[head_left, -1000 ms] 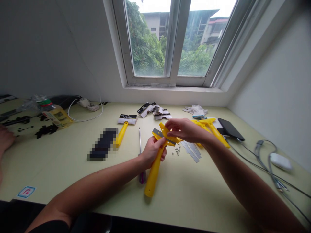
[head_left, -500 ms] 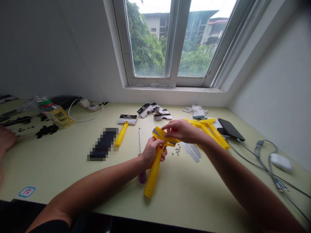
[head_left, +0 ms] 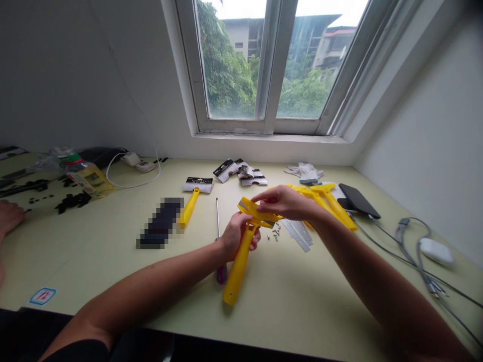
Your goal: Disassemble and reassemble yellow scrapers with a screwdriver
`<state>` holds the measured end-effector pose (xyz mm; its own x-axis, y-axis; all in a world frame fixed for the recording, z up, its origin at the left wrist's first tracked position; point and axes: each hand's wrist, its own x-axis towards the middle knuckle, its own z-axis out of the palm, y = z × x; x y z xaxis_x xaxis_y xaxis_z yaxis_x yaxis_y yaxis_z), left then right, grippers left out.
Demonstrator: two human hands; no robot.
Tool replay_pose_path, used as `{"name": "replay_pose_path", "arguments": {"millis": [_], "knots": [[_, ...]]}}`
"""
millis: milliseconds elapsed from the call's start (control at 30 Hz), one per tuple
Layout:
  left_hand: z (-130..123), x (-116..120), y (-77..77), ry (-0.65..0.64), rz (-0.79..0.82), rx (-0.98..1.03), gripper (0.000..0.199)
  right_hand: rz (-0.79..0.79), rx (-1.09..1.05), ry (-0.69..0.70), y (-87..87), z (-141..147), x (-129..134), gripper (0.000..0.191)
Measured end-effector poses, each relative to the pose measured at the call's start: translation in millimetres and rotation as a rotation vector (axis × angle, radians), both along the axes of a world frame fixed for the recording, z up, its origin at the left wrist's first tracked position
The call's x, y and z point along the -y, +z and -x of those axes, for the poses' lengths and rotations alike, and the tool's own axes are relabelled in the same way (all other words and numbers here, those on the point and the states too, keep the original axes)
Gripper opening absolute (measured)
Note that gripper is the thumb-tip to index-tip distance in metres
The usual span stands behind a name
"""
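A yellow scraper (head_left: 238, 269) is tilted over the desk, its handle pointing down toward me. My left hand (head_left: 236, 236) is closed around its neck, with the thumb by the head. Across the head lies a yellow cover plate (head_left: 260, 213), with grey blade metal showing at its ends. My right hand (head_left: 281, 201) is closed at the upper part of the head, thumb and fingertips on the plate; whether a small piece sits between them I cannot tell. Several small screws (head_left: 276, 234) and loose blades (head_left: 300, 236) lie behind the scraper. A screwdriver (head_left: 218, 221) lies partly under my left wrist.
More yellow scrapers (head_left: 332, 203) are at the right, near a black phone (head_left: 360, 201), cables and a white case (head_left: 436, 251). One carded scraper (head_left: 190, 206) lies left. Packaging cards (head_left: 226, 171) and gloves (head_left: 305, 172) are by the window. Another person's hand (head_left: 11, 216) rests far left.
The scraper's head has tilted slightly and its handle end has shifted a little left. My right fingers have moved slightly over the plate. Both hands stay on the scraper.
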<state>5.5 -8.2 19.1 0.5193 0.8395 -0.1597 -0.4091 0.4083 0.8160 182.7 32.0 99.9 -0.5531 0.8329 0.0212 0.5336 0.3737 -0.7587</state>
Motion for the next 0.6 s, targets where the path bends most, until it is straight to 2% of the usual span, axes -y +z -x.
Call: {"name": "replay_pose_path", "arguments": {"millis": [367,533,600], "knots": [[2,0,0.1,-0.019,0.019,0.055,0.024,-0.017,0.032,-0.029,2.7,6,7,0.028],[2,1,2.3,-0.015,0.029,0.042,0.026,-0.155,0.101,-0.060,4.0,9,10,0.023],[2,1,2.4,-0.012,0.029,0.042,0.026,-0.166,0.087,-0.052,4.6,10,11,0.022]]}}
